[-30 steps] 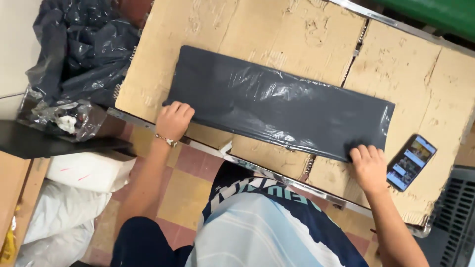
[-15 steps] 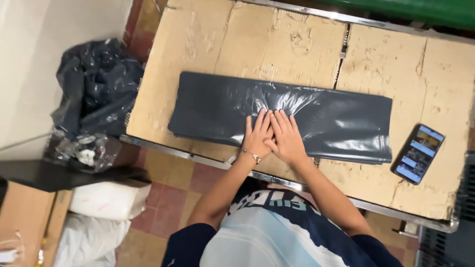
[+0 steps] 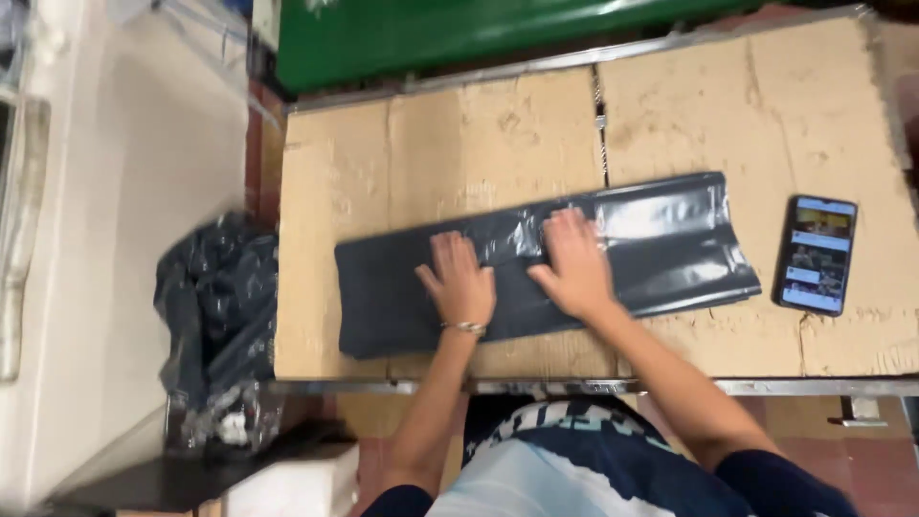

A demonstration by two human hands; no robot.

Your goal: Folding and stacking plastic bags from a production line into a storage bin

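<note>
2 bare hands press flat, palms down and fingers spread, on a long folded dark grey plastic bag [image 3: 536,263] lying across a cardboard-covered table [image 3: 383,153]. The left hand [image 3: 459,280] and right hand [image 3: 574,263] sit side by side near the bag's middle, slightly apart, gripping nothing. A smartphone [image 3: 816,255] with a lit screen lies at 3 o'clock from the bag, just clear of its end. A crumpled heap of black plastic [image 3: 215,316] sits off the table at 9 o'clock.
</note>
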